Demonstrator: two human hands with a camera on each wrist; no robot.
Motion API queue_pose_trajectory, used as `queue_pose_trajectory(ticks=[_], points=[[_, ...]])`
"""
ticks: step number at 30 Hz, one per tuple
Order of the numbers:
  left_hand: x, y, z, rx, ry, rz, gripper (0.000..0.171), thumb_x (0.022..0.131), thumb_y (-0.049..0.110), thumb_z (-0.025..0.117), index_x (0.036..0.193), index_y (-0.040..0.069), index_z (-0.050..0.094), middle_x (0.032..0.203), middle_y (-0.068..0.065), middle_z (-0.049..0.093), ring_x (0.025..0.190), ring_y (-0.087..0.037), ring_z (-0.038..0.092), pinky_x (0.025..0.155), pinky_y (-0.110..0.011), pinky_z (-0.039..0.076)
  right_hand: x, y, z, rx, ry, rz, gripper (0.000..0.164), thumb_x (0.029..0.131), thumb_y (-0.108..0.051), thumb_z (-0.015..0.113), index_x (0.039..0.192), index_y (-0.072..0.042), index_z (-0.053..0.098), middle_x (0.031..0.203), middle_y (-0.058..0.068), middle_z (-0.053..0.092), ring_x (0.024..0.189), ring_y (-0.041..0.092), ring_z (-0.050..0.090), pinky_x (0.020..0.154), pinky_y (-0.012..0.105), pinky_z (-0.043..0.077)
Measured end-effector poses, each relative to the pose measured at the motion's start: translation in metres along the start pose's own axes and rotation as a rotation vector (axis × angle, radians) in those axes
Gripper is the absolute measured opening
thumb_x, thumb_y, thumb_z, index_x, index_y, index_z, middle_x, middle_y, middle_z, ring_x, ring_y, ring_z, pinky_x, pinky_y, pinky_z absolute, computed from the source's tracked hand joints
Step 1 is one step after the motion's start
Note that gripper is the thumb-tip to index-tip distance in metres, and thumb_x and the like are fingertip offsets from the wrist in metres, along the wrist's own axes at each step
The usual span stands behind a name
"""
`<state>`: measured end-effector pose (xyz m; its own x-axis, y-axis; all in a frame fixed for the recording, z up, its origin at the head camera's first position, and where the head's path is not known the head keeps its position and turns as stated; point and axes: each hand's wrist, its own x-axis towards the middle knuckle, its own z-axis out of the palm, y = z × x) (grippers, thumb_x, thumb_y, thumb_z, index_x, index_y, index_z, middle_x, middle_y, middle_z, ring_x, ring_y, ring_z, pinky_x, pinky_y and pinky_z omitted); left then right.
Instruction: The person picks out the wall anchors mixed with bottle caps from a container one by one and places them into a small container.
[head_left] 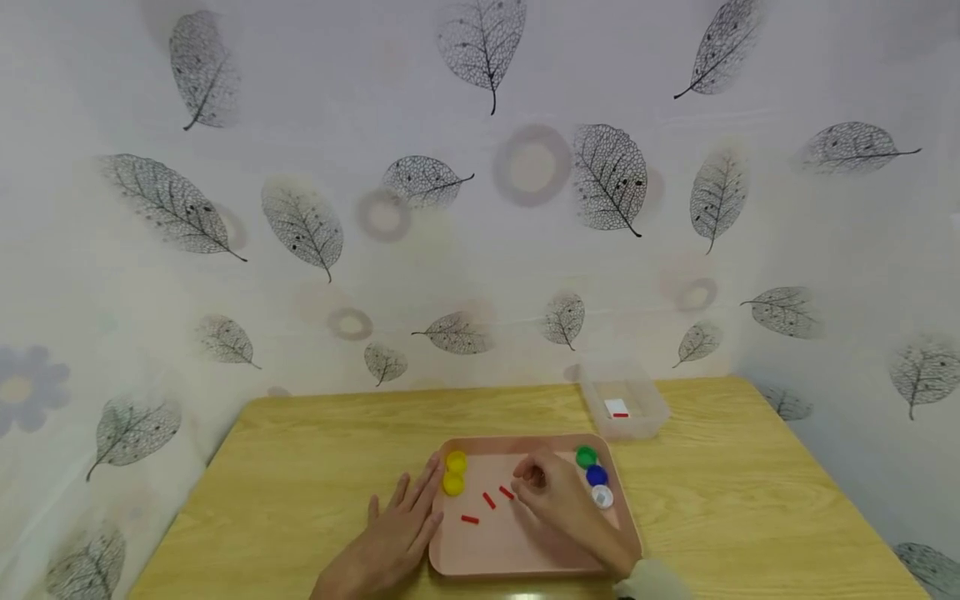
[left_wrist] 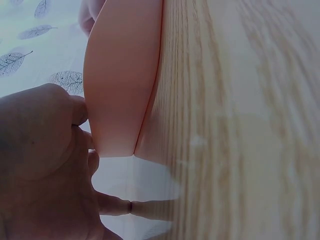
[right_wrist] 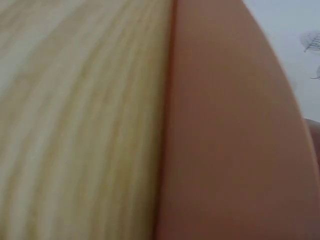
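A pink tray (head_left: 525, 562) lies on the wooden table, with its outer wall close up in both wrist views. My left hand (head_left: 393, 533) rests at the tray's left side, fingers extended along the rim. Over the tray's middle is my right hand (head_left: 558, 496), its fingers bent and the thumb and index tips close together. Right at those tips lies a short red stick (head_left: 507, 493); I cannot tell whether they pinch it. Two more, a slanted red stick (head_left: 489, 501) and a flatter-lying red stick (head_left: 470, 520), are to the left on the tray floor.
Yellow round caps (head_left: 454, 473) sit at the tray's left end. Along its right side are a green cap (head_left: 587, 457), a blue cap (head_left: 597, 476) and a white cap (head_left: 602, 497). Behind stands a clear plastic box (head_left: 630, 429) holding a white piece (head_left: 616, 407) and a red stick (head_left: 621, 415).
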<state>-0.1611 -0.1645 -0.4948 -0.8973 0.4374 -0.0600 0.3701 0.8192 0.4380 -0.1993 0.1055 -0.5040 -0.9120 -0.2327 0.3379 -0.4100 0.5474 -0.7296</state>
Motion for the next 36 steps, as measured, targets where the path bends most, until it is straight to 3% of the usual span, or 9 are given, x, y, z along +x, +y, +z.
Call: queue_pose_trajectory(ticks=[6,23,36], points=[[0.000,-0.001,-0.001,-0.004,-0.006,-0.007,0.058,0.103,0.047,0.021,0.154,0.026,0.007,0.159,0.008,0.000,0.140,-0.042,0.012,0.091,-0.080,0.006,0.002,0.000,0.007,-0.028,-0.073,0.059,0.011,0.080,-0.008,0.074,0.084,-0.011,0.064,0.078,-0.005,0.057,0.072,0.009,0.052,0.063,0.021,0.047],[0.003,-0.001,0.003,0.005,-0.002,0.001,0.058,0.103,0.047,0.021,0.154,0.024,0.007,0.159,0.008,0.000,0.139,-0.044,0.015,0.090,-0.081,0.008,0.000,0.005,0.012,-0.112,-0.201,0.046,0.011,0.081,-0.007,0.071,0.081,-0.013,0.062,0.077,-0.006,0.052,0.070,0.005,0.048,0.061,0.020,0.046],[0.002,-0.002,0.004,0.015,0.002,0.019,0.058,0.103,0.046,0.022,0.154,0.023,0.006,0.159,0.008,-0.001,0.139,-0.044,0.013,0.090,-0.081,0.009,-0.001,0.001,0.010,-0.143,-0.200,0.024,0.012,0.081,-0.008,0.070,0.080,-0.014,0.059,0.077,-0.008,0.050,0.070,0.004,0.047,0.061,0.020,0.045]])
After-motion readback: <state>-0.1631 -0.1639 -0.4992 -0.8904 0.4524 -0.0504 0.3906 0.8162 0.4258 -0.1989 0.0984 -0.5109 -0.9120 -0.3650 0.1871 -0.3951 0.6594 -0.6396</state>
